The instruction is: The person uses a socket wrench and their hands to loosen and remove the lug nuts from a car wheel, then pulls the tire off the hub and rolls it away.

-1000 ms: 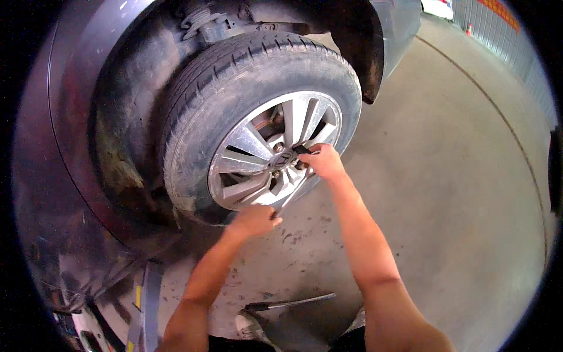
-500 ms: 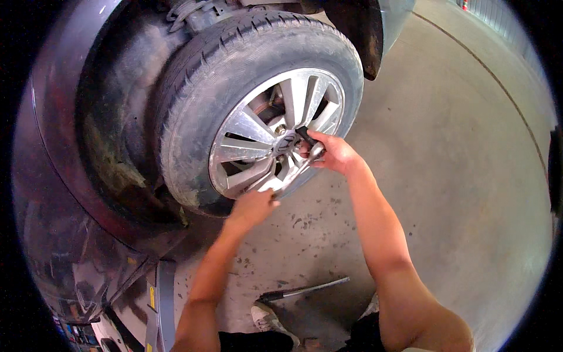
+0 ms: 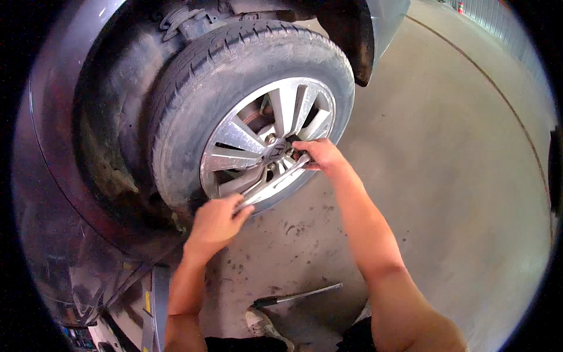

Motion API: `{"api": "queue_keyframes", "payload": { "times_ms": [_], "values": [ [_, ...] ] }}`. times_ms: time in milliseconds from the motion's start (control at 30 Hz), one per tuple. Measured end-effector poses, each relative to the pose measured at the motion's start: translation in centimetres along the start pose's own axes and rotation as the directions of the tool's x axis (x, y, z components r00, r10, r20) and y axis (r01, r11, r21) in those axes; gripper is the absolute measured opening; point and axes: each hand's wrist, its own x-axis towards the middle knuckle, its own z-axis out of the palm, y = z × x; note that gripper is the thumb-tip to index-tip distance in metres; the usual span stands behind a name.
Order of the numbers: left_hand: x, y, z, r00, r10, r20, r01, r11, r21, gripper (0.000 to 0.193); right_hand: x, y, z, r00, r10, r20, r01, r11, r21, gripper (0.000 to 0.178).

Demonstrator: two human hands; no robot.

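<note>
A car wheel with a silver alloy rim (image 3: 234, 144) and a worn black tyre (image 3: 193, 88) fills the upper left, set in the wheel arch. A metal wrench (image 3: 274, 180) runs diagonally from the wheel hub down to the left. My right hand (image 3: 319, 155) grips the wrench head at the lug nuts beside the hub centre. My left hand (image 3: 216, 222) is closed around the lower end of the wrench handle, just below the rim.
A long metal bar with a dark grip (image 3: 296, 296) lies on the stained concrete floor (image 3: 446, 176) between my arms. The dark car body (image 3: 53, 193) curves along the left. A shoe (image 3: 264, 325) shows at the bottom edge.
My left hand has risen from the floor side and taken hold of the wrench handle. The right hand stays at the hub. The view has shifted closer to the wheel.
</note>
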Motion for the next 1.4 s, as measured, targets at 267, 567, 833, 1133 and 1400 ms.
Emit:
{"api": "queue_keyframes", "payload": {
  "times_ms": [267,567,833,1133,1400],
  "values": [
    [-0.4,0.1,-2.5,0.997,-0.053,-0.054,0.057,0.996,0.072,0.031,-1.6,0.5,-0.7,0.981,-0.059,0.186,-0.011,0.935,0.354,0.034],
    [11.2,-5.6,24.1,0.976,0.214,0.044,-0.198,0.953,-0.229,0.037,-1.6,1.1,-0.7,0.996,-0.057,0.065,0.039,0.966,0.254,0.033],
    [6.1,-5.8,14.6,0.941,0.215,0.261,-0.163,0.964,-0.208,0.041,-0.8,0.3,-0.7,0.985,-0.133,-0.113,0.135,0.991,0.009,0.032],
    [-0.9,-0.5,-4.7,0.995,0.081,-0.054,-0.088,0.987,-0.135,0.031,-2.4,-1.4,-0.6,0.996,-0.080,-0.038,0.078,0.995,-0.066,0.034],
    [8.7,-7.9,19.6,0.952,0.238,0.193,-0.211,0.966,-0.149,0.039,-2.0,0.9,1.1,0.985,-0.075,0.157,0.040,0.976,0.213,0.041]
  ]
}}
